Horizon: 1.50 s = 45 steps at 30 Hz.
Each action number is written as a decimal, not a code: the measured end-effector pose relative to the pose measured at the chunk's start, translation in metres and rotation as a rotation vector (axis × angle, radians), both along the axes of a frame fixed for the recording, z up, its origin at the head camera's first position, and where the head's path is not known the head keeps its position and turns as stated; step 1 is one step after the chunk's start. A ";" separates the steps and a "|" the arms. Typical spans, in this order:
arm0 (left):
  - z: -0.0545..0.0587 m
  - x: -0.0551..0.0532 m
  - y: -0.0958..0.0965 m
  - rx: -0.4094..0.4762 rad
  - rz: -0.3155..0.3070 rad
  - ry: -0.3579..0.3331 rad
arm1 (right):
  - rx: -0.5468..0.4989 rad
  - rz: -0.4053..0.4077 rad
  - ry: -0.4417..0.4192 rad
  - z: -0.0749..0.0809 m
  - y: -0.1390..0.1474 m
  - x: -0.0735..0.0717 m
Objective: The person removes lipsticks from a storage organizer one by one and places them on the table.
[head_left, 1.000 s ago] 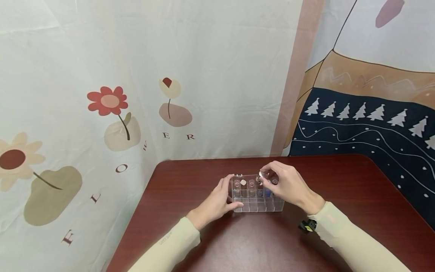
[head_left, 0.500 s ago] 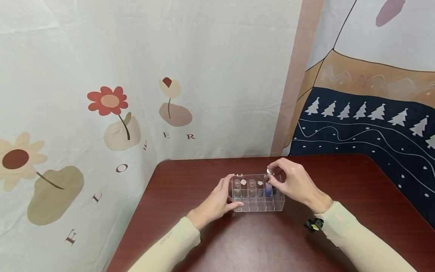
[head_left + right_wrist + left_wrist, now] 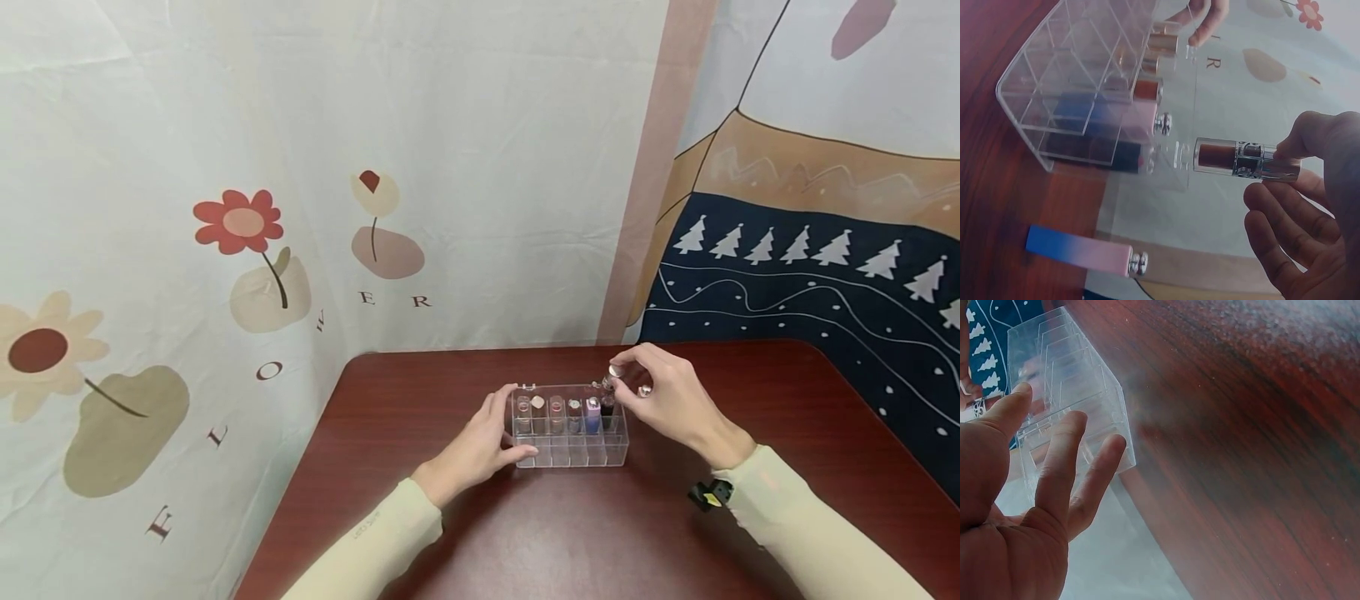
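Observation:
A clear plastic lipstick organizer point(image 3: 570, 450) stands on the table, with several lipsticks in its rear row. My left hand point(image 3: 476, 446) holds its left end, fingers at the side and back and thumb at the front. Above the rear right corner, my right hand point(image 3: 667, 400) pinches a lipstick point(image 3: 1244, 160) by its silver end, its clear end toward the organizer and apart from it. A pink-and-blue lipstick point(image 3: 592, 417) sits in the rear row, next to a dark one point(image 3: 1094, 153) in the end slot.
Another pink-and-blue lipstick point(image 3: 1082, 251) stands upright on the table point(image 3: 480, 542), right of the organizer; in the head view my right hand mostly covers it. Printed cloth point(image 3: 480, 167) hangs behind the table.
My right hand has moved rightward with the lipstick along the organizer's rear row, uncovering the pink-and-blue lipstick in its slot. My left hand and the organizer have stayed put.

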<state>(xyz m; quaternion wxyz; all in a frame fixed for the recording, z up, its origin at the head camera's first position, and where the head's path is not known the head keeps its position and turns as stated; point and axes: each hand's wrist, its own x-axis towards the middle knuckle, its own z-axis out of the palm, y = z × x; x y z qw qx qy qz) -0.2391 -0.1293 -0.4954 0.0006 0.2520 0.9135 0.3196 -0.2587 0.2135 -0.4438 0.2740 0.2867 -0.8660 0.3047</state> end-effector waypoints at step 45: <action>-0.002 -0.001 0.001 -0.018 0.012 0.018 | 0.004 -0.199 -0.008 -0.011 0.071 -0.007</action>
